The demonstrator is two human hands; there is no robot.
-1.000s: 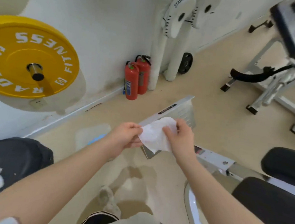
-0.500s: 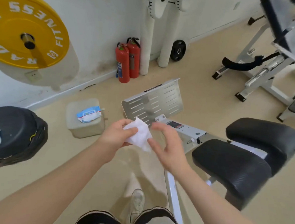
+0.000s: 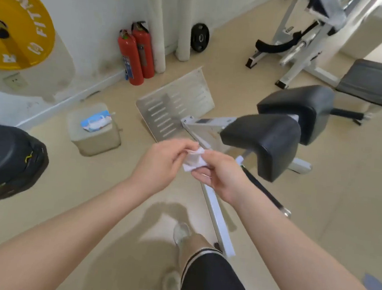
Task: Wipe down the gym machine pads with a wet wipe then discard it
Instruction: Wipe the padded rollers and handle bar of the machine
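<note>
Through the head camera I see both hands meet over the beige gym floor, working one white wet wipe (image 3: 194,160): the left hand (image 3: 160,163) pinches its upper edge between curled fingertips, while the right hand (image 3: 219,174) cups the crumpled lower part, thumb and fingers folded round it. The wipe hangs in the air just short of the machine's two black pads; the nearer pad (image 3: 264,141) sits right of the hands, the farther pad (image 3: 304,108) behind it, neither touched. A slotted metal footplate (image 3: 177,104) leans beyond the hands. Against the wall to the left stands a lidded pale bin (image 3: 94,134), and on its lid lies a blue-and-white wipe packet (image 3: 96,120); what the bin itself holds I cannot tell. Two red fire extinguishers (image 3: 136,54) stand by the skirting, and a yellow weight plate (image 3: 16,20) fills the upper left corner
</note>
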